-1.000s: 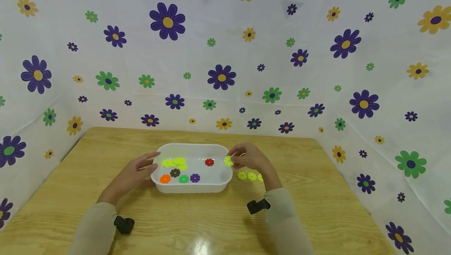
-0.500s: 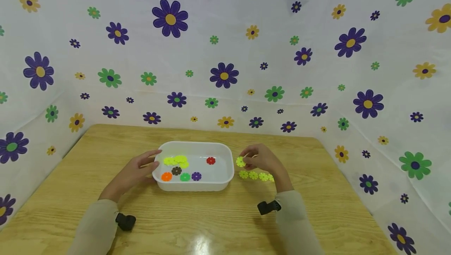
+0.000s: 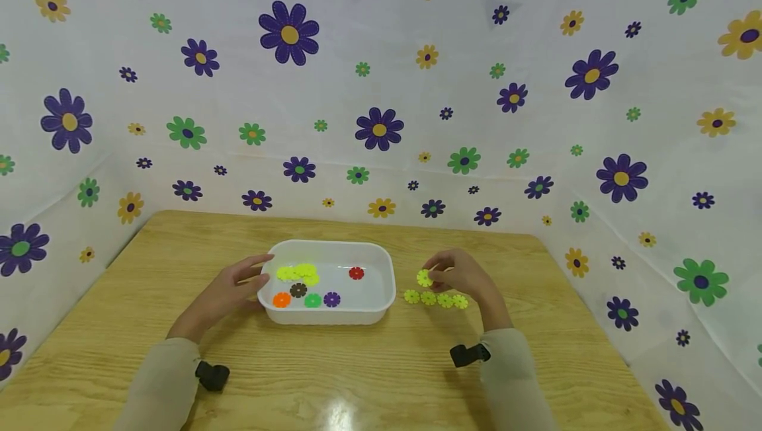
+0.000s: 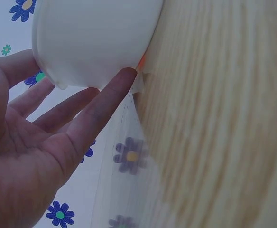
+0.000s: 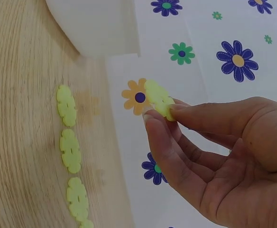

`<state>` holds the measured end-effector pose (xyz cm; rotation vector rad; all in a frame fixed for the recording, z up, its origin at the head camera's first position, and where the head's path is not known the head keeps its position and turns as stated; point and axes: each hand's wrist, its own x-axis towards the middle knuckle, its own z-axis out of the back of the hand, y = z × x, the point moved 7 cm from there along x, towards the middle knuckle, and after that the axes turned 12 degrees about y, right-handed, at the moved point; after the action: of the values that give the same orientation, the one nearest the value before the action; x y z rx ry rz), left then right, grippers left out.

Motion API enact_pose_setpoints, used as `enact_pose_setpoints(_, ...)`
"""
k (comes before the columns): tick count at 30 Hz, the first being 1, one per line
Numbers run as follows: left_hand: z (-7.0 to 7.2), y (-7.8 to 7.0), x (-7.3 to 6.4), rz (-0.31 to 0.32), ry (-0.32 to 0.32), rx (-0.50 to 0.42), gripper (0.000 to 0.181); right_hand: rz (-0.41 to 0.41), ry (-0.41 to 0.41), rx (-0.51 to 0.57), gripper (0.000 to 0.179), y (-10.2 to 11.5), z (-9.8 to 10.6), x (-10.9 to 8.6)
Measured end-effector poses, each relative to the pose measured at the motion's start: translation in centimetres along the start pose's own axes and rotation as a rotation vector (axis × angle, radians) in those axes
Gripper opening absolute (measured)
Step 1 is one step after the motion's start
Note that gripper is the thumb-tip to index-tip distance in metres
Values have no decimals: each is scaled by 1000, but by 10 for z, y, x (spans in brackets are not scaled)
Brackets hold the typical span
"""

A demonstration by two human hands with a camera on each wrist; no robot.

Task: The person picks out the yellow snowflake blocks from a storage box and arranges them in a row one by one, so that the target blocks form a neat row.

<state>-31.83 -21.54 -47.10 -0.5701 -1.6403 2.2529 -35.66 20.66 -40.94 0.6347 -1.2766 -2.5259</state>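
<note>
My right hand [image 3: 464, 277] pinches a yellow flower-shaped disc [image 3: 424, 277] between thumb and fingertips. It hovers above a row of several matching yellow discs [image 3: 428, 298] on the table. In the right wrist view the held disc [image 5: 158, 99] is tilted, its lower edge between the fingertips. My left hand [image 3: 229, 291] rests its extended fingers against the left end of a white plastic tub [image 3: 333, 317]; the left wrist view shows fingertips on the tub's end wall [image 4: 91, 57]. Inside the tub, yellow discs [image 3: 300, 272] lie overlapping at the left.
The tub also holds an orange disc [image 3: 282, 299], a brown one [image 3: 298, 290], a green one [image 3: 312, 300], a purple one [image 3: 331, 299] and a red one [image 3: 356, 273]. A wooden table [image 3: 286, 378] lies beneath; flower-printed sheeting [image 3: 333, 87] stands behind and at both sides.
My right hand has carried the yellow disc rightward from the tub's right rim to above the row of discs. The left hand stays at the tub's left end.
</note>
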Motion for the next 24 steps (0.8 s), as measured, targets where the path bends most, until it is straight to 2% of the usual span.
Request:
enact_pose_setpoints(12,-1,0,0,6,3,4,65,15,13,-24,22,-17,15,-12)
enact_pose_setpoints(24,-1,1,0,14,6,5,65,-21,-12,-29,24,-29,23,-22)
